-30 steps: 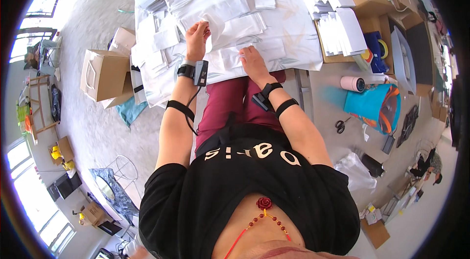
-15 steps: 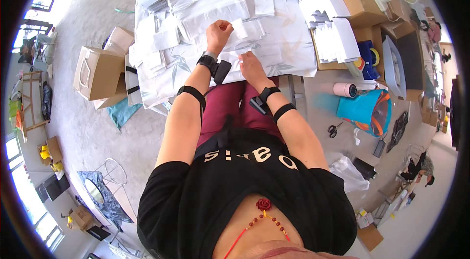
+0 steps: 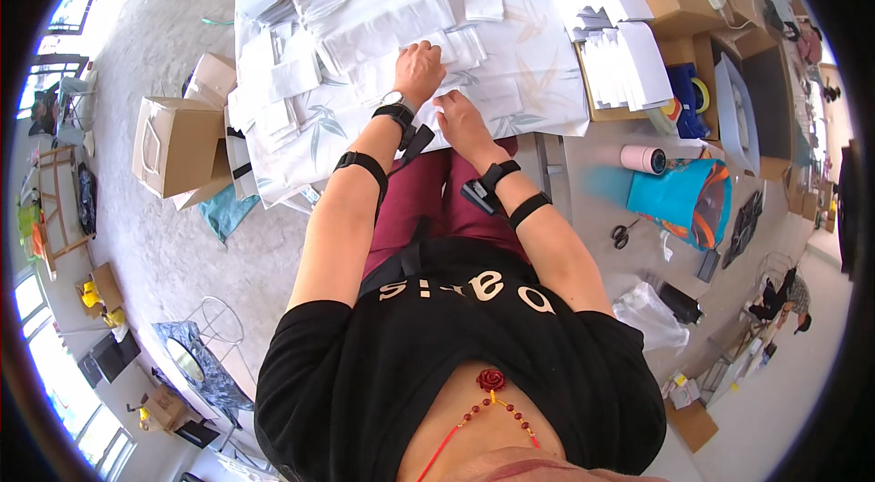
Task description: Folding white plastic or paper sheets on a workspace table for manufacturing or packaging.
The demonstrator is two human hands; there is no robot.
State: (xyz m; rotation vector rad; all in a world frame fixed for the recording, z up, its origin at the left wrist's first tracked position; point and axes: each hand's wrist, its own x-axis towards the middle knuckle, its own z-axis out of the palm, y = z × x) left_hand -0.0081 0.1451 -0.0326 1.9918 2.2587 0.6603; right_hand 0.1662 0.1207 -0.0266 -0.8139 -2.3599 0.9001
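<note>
A small white paper packet [image 3: 460, 45] lies on the tabletop [image 3: 538, 72] among overlapping rows of the same, just beyond the left hand [image 3: 419, 70], whose fingers curl closed on its near edge. The right hand [image 3: 462, 122] rests flat beside it, fingers open. A careless tug could well drag neighbouring packets askew, since they overlap.

White paper stacks [image 3: 365, 4] crowd the tabletop [image 3: 538, 72] in the upper middle of the frame, hemming both hands on the left and above. A patch of bare cloth right of the right hand [image 3: 460, 122] lies open, bounded by upright card piles [image 3: 611, 35] further right.
</note>
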